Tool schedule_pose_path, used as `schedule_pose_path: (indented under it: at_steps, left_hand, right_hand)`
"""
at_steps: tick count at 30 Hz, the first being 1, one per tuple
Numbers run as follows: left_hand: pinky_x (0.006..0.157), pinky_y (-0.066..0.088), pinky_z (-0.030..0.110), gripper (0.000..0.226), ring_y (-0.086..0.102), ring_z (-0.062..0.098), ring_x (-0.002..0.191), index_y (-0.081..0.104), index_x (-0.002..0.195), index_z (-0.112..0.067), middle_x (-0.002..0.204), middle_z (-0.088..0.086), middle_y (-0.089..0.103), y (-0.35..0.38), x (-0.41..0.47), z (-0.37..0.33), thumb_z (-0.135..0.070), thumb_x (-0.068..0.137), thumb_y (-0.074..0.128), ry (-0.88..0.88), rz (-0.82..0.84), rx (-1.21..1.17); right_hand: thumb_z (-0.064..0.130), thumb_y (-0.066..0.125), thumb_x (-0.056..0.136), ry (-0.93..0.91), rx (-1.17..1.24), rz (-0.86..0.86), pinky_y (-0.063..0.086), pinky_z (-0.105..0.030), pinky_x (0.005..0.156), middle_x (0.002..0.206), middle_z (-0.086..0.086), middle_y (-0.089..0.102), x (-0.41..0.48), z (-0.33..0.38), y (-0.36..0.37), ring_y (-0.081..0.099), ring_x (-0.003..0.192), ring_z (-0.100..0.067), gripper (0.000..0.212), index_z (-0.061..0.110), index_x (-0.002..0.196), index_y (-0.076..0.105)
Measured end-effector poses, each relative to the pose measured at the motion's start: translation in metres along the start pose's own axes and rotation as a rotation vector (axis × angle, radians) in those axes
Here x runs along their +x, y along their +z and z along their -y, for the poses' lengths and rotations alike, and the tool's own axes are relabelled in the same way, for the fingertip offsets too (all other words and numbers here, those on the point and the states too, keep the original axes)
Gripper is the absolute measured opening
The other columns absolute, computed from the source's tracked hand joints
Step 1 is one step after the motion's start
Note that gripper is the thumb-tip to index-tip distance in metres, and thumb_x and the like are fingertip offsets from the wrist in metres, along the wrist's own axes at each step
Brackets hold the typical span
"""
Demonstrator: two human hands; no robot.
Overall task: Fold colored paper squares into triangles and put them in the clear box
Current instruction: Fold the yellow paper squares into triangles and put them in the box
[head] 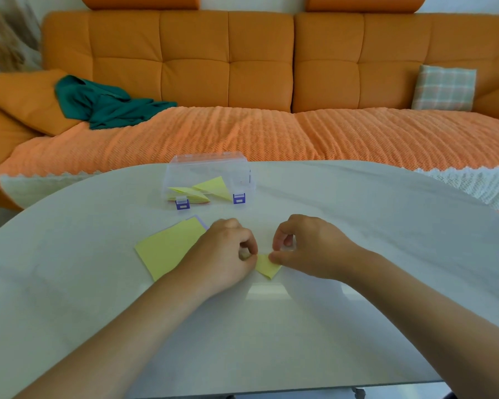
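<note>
A small yellow paper piece (267, 267) lies on the white table (357, 226) between my hands. My left hand (225, 251) pinches its left side with curled fingers. My right hand (306, 246) pinches its upper right edge with thumb and fingertips. Most of the piece is hidden under my hands. A stack of paper squares (166, 249) with a yellow one on top lies just left of my left hand, partly under my wrist. The clear box (208, 177) with purple latches stands farther back and holds several folded yellow triangles (213, 187).
An orange sofa (242, 67) with a ribbed orange cover runs behind the table. A green cloth (104, 102) lies on its left part and a checked cushion (444, 87) on its right. The table's near edge is at the bottom.
</note>
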State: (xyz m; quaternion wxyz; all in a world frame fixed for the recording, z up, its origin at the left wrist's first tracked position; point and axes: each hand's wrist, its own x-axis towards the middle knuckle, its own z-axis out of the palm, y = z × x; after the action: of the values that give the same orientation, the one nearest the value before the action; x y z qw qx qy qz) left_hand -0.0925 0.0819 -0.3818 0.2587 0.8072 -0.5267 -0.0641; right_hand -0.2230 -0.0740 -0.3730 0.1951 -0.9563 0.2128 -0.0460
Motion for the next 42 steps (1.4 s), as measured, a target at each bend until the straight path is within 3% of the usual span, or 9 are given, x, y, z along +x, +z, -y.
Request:
schedule_pose_path:
  at_steps: [3,8,15,20,24,27,31,35,42]
  left_hand:
    - [0.078,0.034,0.019,0.017,0.04,0.004,0.096,0.071,0.094,-0.027,0.097,-0.012,0.052,0.001,0.0,0.001,-0.013,0.086,0.068,0.113,-0.007,-0.012]
    - [0.085,0.04,0.016,0.034,0.056,0.011,0.098,0.078,0.102,-0.018,0.104,-0.005,0.07,0.004,-0.006,-0.001,0.005,0.088,0.057,0.275,0.1,-0.015]
    - [0.078,0.046,0.029,0.036,0.053,0.015,0.093,0.072,0.116,-0.024,0.102,-0.007,0.064,0.005,-0.023,-0.009,-0.012,0.089,0.051,0.343,0.044,0.095]
    - [0.08,0.041,0.024,0.043,0.044,0.01,0.098,0.064,0.127,-0.032,0.108,-0.011,0.054,0.008,-0.029,-0.013,-0.025,0.088,0.046,0.323,0.076,0.159]
    - [0.081,0.043,0.027,0.042,0.042,0.008,0.099,0.062,0.126,-0.034,0.108,-0.011,0.052,0.009,-0.03,-0.014,-0.028,0.088,0.047,0.312,0.076,0.169]
    - [0.078,0.035,0.021,0.043,0.04,0.007,0.1,0.061,0.125,-0.034,0.109,-0.012,0.051,0.01,-0.03,-0.014,-0.032,0.086,0.044,0.309,0.078,0.178]
    - [0.078,0.027,0.017,0.043,0.038,0.006,0.101,0.061,0.125,-0.033,0.11,-0.013,0.049,0.011,-0.03,-0.013,-0.035,0.085,0.044,0.308,0.087,0.187]
    - [0.081,0.034,0.02,0.04,0.039,0.007,0.102,0.061,0.124,-0.033,0.111,-0.014,0.048,0.012,-0.03,-0.013,-0.033,0.087,0.048,0.302,0.091,0.182]
    - [0.08,0.041,0.026,0.043,0.04,0.009,0.101,0.061,0.122,-0.032,0.109,-0.013,0.049,0.013,-0.029,-0.016,-0.036,0.084,0.042,0.283,0.087,0.2]
  right_hand:
    - [0.05,0.072,0.078,0.016,0.041,0.005,0.044,-0.019,0.066,0.089,0.016,0.059,0.002,0.001,0.0,0.057,0.081,-0.001,0.014,0.037,0.083,0.069]
    - [0.045,0.075,0.076,0.045,0.115,0.015,0.052,-0.024,0.072,0.086,0.015,0.062,0.003,0.003,0.0,0.059,0.078,-0.002,0.011,0.036,0.079,0.07]
    - [0.04,0.075,0.077,0.04,0.184,0.02,0.056,-0.025,0.074,0.089,0.014,0.065,-0.002,0.0,0.0,0.06,0.076,-0.002,0.006,0.037,0.079,0.07]
    - [0.04,0.082,0.073,0.082,0.256,0.078,0.046,-0.008,0.057,0.088,0.011,0.065,0.0,-0.009,-0.007,0.055,0.062,0.005,0.016,0.036,0.085,0.072]
    - [0.042,0.082,0.074,0.093,0.228,0.121,0.053,-0.022,0.071,0.092,0.009,0.065,0.004,-0.009,-0.007,0.058,0.073,-0.005,0.018,0.037,0.088,0.072]
    - [0.041,0.083,0.074,0.092,0.229,0.138,0.056,-0.028,0.074,0.092,0.007,0.065,0.005,-0.009,-0.009,0.057,0.072,-0.006,0.019,0.037,0.089,0.072]
    - [0.034,0.082,0.078,0.085,0.215,0.158,0.051,-0.02,0.065,0.086,0.009,0.065,0.007,-0.012,-0.014,0.056,0.069,-0.005,0.014,0.035,0.088,0.073]
    - [0.024,0.079,0.081,0.121,0.202,0.143,0.042,-0.01,0.06,0.081,0.014,0.065,0.009,-0.016,-0.02,0.059,0.071,-0.003,0.014,0.037,0.081,0.072]
    - [0.012,0.07,0.082,0.216,0.271,0.088,0.044,-0.01,0.06,0.074,0.017,0.067,0.013,-0.017,-0.015,0.062,0.074,-0.003,0.026,0.035,0.069,0.073]
